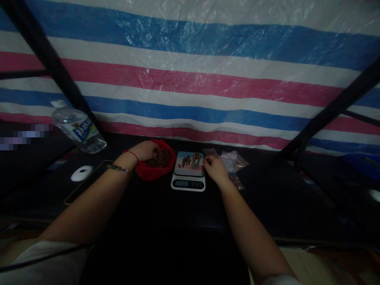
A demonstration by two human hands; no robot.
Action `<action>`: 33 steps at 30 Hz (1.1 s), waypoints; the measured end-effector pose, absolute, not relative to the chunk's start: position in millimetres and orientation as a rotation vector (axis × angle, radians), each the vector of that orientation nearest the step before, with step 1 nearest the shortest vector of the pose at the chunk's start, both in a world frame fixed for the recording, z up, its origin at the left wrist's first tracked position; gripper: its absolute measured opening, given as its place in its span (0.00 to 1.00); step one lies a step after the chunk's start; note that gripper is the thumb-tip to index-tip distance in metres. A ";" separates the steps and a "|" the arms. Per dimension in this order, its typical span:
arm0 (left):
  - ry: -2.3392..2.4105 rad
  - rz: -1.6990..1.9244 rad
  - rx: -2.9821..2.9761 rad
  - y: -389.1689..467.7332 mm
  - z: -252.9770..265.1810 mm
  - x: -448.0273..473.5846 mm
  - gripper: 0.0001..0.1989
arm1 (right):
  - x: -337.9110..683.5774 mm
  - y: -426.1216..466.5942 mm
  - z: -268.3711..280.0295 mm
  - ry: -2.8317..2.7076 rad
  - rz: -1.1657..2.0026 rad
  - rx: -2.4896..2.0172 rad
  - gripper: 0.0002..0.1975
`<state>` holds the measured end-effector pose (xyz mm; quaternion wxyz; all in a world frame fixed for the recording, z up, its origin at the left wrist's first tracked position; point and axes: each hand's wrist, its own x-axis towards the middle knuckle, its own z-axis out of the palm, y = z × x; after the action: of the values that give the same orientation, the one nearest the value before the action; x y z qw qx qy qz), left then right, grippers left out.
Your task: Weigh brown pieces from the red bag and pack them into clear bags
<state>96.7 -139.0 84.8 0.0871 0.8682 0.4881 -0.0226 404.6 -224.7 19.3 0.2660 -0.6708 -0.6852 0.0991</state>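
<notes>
A red plastic bag (154, 173) lies open on the black table, filled with small dark brown dried pieces (162, 158). My left hand (145, 151) reaches over its far left side, fingers curled down at the pieces; whatever they pinch is hidden. To the right of the bag stands a white kitchen scale (188, 184) with a lit display. On its plate are a loose pile of brown pieces (186, 160) and a small metal cup (196, 160) with more in it. My right hand (216, 170) is at the plate's right edge, fingers closed together; their contents are too small to make out.
Several clear plastic bags (234, 161) with brown pieces lie right of my right hand. A water bottle (79, 127), a white oval object (81, 173) and a dark flat tablet-like thing (89, 183) are at left. Black metal posts (332, 111) and a striped sheet (190, 83) stand behind.
</notes>
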 end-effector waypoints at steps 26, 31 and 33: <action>1.158 0.452 2.836 -165.5 36.0 115.6 0.23 | 468.2 -217.7 27.3 -1.301 0.114 -2.466 0.34; 1.139 0.496 2.792 -166.9 36.8 113.1 0.22 | 475.0 -213.2 23.6 -1.287 0.106 -2.465 0.23; 1.127 0.528 2.774 -166.6 36.0 111.9 0.22 | 479.3 -213.2 24.7 -1.245 0.081 -2.443 0.19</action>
<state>111.9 -166.6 36.0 0.0505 0.9112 0.3703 0.1735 479.3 -213.2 24.7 0.1981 -0.8729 -0.4450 0.0290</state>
